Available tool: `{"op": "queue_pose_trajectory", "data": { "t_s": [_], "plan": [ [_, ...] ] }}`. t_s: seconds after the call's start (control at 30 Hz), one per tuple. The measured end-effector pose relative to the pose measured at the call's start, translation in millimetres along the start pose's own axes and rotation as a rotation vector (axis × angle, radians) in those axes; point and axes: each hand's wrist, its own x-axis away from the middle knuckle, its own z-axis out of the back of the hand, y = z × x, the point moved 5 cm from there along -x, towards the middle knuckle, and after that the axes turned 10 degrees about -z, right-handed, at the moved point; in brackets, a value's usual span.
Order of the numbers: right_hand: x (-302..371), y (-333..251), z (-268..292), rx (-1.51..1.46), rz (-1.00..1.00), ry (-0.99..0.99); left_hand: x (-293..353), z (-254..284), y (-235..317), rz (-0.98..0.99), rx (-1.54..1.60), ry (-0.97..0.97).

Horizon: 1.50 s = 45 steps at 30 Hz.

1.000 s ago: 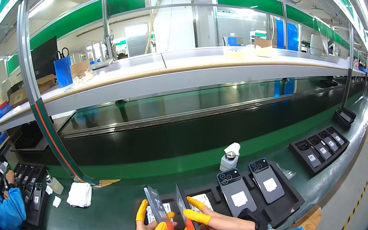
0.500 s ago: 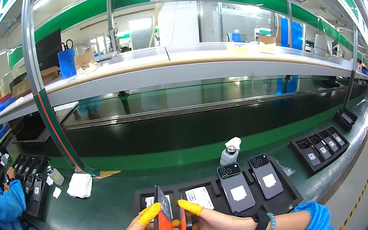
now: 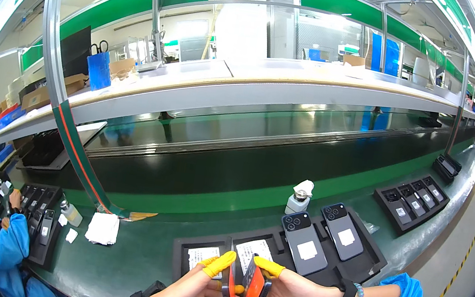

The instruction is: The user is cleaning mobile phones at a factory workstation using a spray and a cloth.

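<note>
My left hand point(image 3: 190, 294) pinches a phone point(image 3: 228, 293) upright, seen nearly edge-on. In my right hand point(image 3: 299, 294) is another phone point(image 3: 256, 291), its orange-red face turned partly toward me. The phones stand close together, face to face, over the front edge of a black compartment tray point(image 3: 178, 262). Yellow finger cots cover my thumbs and some fingertips. Two dark phones lie camera side up in the tray's right half, a nearer one point(image 3: 295, 237) and a farther one point(image 3: 336, 220), each with a white label. Printed white sheets lie in the left compartments.
A bottle with tissue on top point(image 3: 298, 201) stands behind the tray. Another black tray point(image 3: 412, 203) lies farther right. To the left are folded white cloths point(image 3: 101, 229) and a co-worker in a blue sleeve point(image 3: 7, 250) beside another phone tray. A shelf point(image 3: 259, 78) spans the back.
My left hand and its phone have shifted right, and that phone has turned nearly edge-on. The phone in my right hand has swung to show more of its orange-red face.
</note>
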Motion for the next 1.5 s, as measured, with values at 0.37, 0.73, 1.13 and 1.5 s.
{"op": "queue_pose_trajectory", "data": {
  "t_s": [0.37,0.73,1.13,1.5],
  "plan": [
    [-2.5,1.9,13.5,-0.248,-0.013,-0.305,-9.5,-2.6,-2.6,0.057,0.040,0.002],
    [-4.2,0.9,13.9,-0.227,-0.017,-0.238,-10.0,-0.1,-3.3,0.071,0.057,0.025],
    [5.5,0.4,7.2,-0.313,0.095,-0.380,-3.7,4.9,-0.9,-0.066,0.174,0.042],
    [14.1,-0.4,13.5,-0.454,0.253,-0.365,29.7,-15.3,-1.3,-0.498,0.797,-0.205]
  ]
}}
